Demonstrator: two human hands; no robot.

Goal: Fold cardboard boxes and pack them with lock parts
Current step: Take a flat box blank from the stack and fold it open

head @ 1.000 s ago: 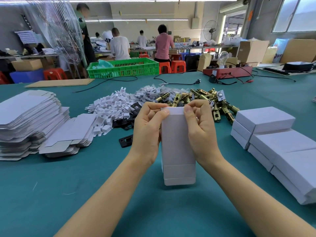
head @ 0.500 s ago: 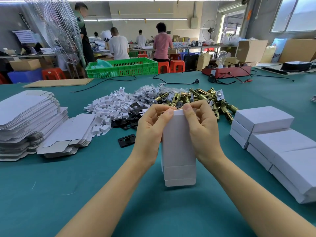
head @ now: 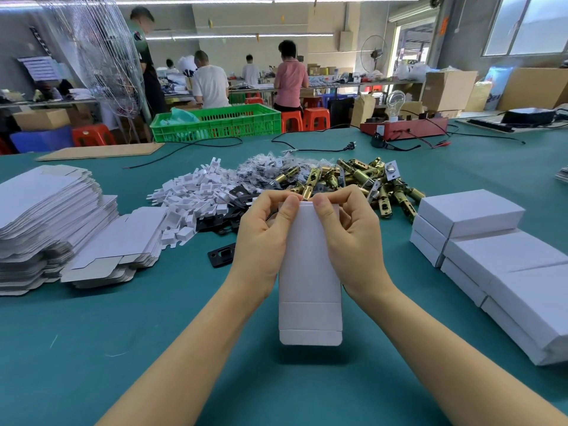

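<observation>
At the centre of the frame, a white folded cardboard box (head: 309,272) stands upright over the teal tabletop (head: 153,348), its lower flap hanging loose towards the camera. The left hand (head: 261,238) and the right hand (head: 350,238) flank it, fingers curled round its sides, both thumbs pressed on the front face at the top edge. Behind the hands lies a heap of brass-coloured metal lock latches (head: 359,179), with a pile of small white plastic pieces (head: 190,195) to its left. A black metal strike plate (head: 222,256) lies just left of the left wrist. Stacks of flat unfolded white cardboard blanks (head: 46,216) fill the left of the frame; finished closed white boxes (head: 491,241) are stacked at the right.
</observation>
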